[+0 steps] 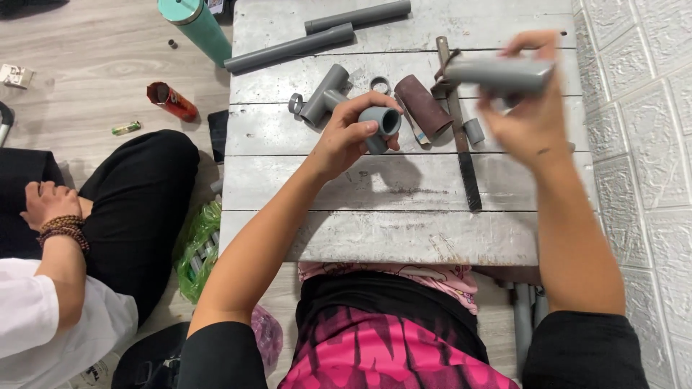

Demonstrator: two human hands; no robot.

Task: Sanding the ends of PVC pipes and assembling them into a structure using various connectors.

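Nearest us, our knees tuck under the low grey plank table (375, 238), so both forearms reach out over its boards. Our left hand (349, 137) is wrapped around a grey elbow fitting (380, 124), fingers pressed about its body with the open socket turned to the right, toward the other hand. Our right hand (530, 119) is raised above the table's right side, pinching a short grey pipe piece (497, 74) between thumb and fingertips; it lies level and blurred, its end facing the fitting. Just beyond, within reach, lie a tee fitting (324, 94), a brown roll (423, 106) and a long flat file (460, 137). Farther off rest two longer pipes (288, 49). At the near left, another person's hand (45, 204) rests on a knee.
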